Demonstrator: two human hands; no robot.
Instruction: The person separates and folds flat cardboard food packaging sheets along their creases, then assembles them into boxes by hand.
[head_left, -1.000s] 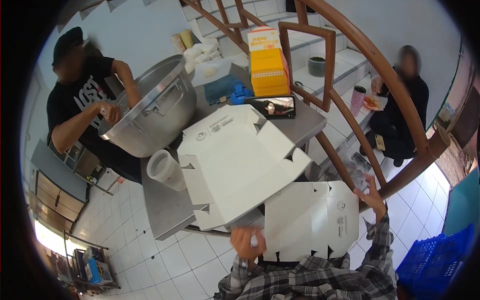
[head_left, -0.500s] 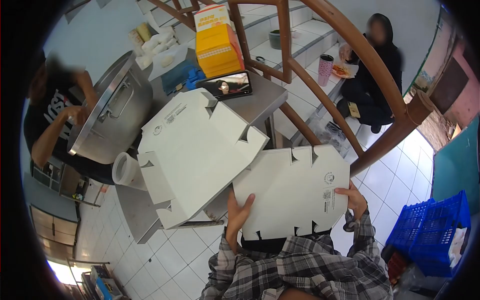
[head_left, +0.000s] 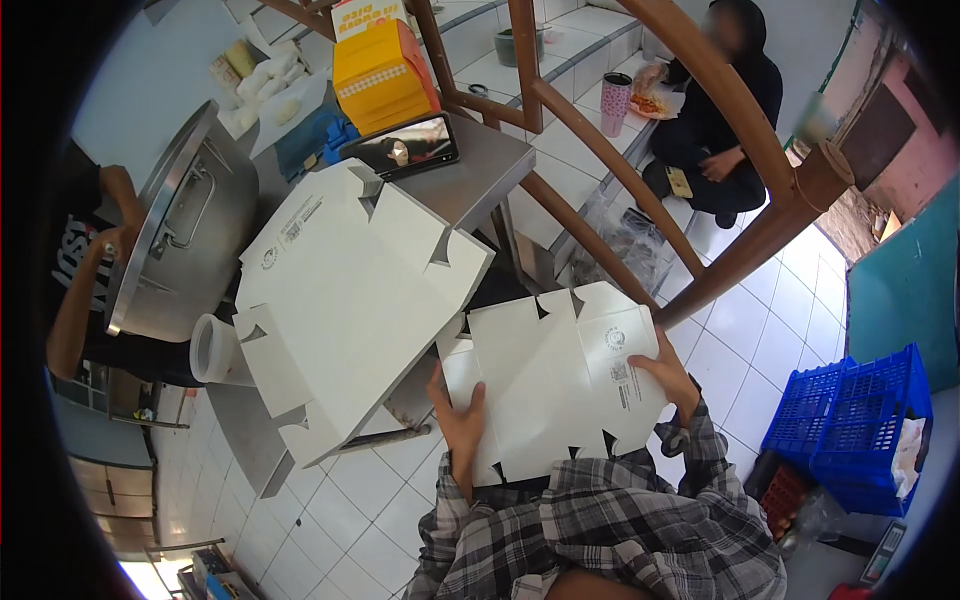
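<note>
A flat white cardboard box blank [head_left: 545, 390], with notched edges and a small printed logo, rests on my lap. My left hand [head_left: 460, 415] grips its left edge, thumb on top and fingers beneath. At the right edge my right hand [head_left: 668, 375] holds it the same way, thumb near the print. The blank's side panels bend slightly along the creases. Left of it, a pile of similar white box blanks [head_left: 350, 310] lies on the metal table [head_left: 470, 185], jutting over its near edge.
A phone [head_left: 400, 145] playing video leans by a yellow box [head_left: 380, 75]. A big metal pot [head_left: 185, 220] and a plastic tub [head_left: 215, 350] stand left, near a person's arm [head_left: 85, 280]. Brown railing [head_left: 745, 260], a seated person [head_left: 725, 110] and blue crates [head_left: 850, 430] are right.
My hands have bent the blank's side panels a little along the creases. The view has shifted, so the table and pile appear further left.
</note>
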